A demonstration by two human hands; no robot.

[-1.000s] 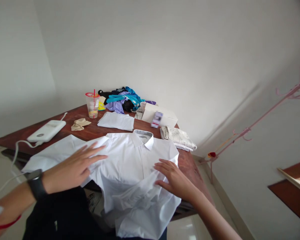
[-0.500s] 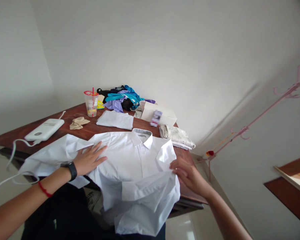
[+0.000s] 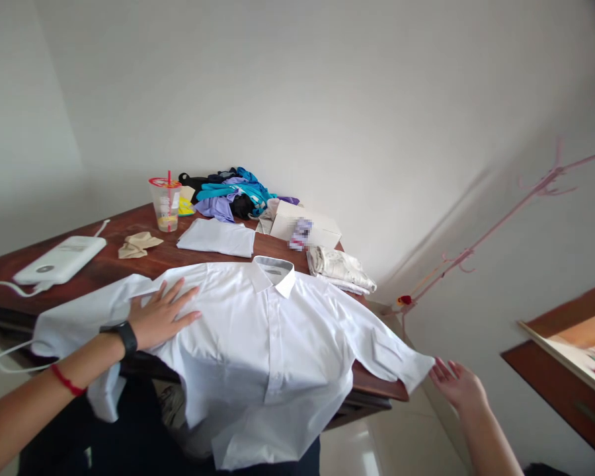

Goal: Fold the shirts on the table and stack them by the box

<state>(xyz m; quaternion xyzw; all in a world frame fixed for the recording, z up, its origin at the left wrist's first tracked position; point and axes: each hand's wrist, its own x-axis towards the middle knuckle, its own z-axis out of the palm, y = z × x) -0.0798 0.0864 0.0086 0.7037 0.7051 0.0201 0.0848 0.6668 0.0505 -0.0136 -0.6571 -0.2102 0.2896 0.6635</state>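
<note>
A white collared shirt (image 3: pixel 238 311) lies spread across the table, collar at the far side, its lower part hanging over the near edge. My left hand (image 3: pixel 161 317), wearing a dark watch and a red cord, rests flat on the shirt's left shoulder area with fingers spread. At the far end of the right sleeve, my right hand (image 3: pixel 459 383) pinches the cuff (image 3: pixel 419 371), which stretches out past the table's right corner. Some of the cuff's grip is hidden behind the fingers.
On the wooden table (image 3: pixel 123 221) stand a power bank (image 3: pixel 62 259) with a white cable, a beige cloth (image 3: pixel 139 244), a plastic cup (image 3: pixel 166 205), folded white cloth (image 3: pixel 217 237), piled clothes (image 3: pixel 238 193), a white box (image 3: pixel 322 225) and folded patterned fabric (image 3: pixel 340 268). A pink coat rack (image 3: pixel 506 215) leans right.
My right hand has moved right, drawing the right sleeve from across the shirt's front out to the side. My left hand stays flat on the shirt. The view has shifted slightly.
</note>
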